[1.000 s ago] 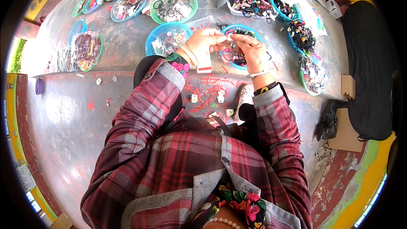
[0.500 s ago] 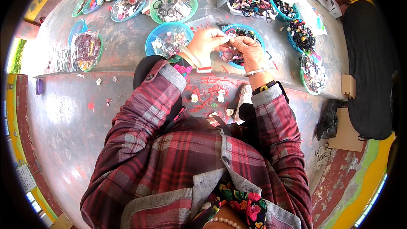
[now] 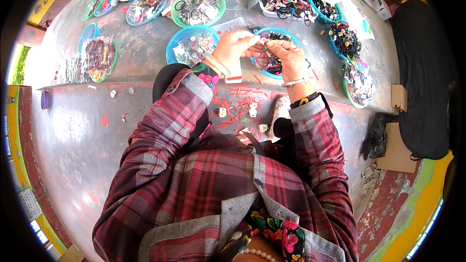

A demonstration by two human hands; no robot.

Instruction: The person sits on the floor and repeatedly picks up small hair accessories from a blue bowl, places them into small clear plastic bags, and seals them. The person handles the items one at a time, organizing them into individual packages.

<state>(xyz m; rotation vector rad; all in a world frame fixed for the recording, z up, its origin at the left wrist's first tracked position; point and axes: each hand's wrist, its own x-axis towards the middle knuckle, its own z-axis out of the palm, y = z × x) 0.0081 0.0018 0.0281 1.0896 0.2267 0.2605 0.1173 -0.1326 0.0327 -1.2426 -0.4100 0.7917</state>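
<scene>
In front of me, my left hand [image 3: 233, 48] and my right hand [image 3: 290, 61] meet with fingertips pinched. Between them is a small pale piece [image 3: 263, 40], too small to name. Both hands hover over the near edge of a blue basin [image 3: 295, 38] of dark elastic hair ties and small coloured pieces. A reddish ring-like item [image 3: 262, 62] shows below the fingers; whether it hangs from them or lies in the basin I cannot tell. Beside my left hand stands another blue basin [image 3: 171, 43] with small bagged items. A red-and-white piece [image 3: 234, 78] sits by my left wrist.
Further back are a green basin [image 3: 222, 7] of bagged items and a white tray [image 3: 313, 19] of black hair ties. At right, more basins stand near a black padded cover [image 3: 422, 77]. Red scraps [image 3: 238, 111] litter the lower floor beyond the ledge.
My right hand has shifted slightly right and down, and the fingertips of my two hands are a little farther apart. The basins have stayed put.
</scene>
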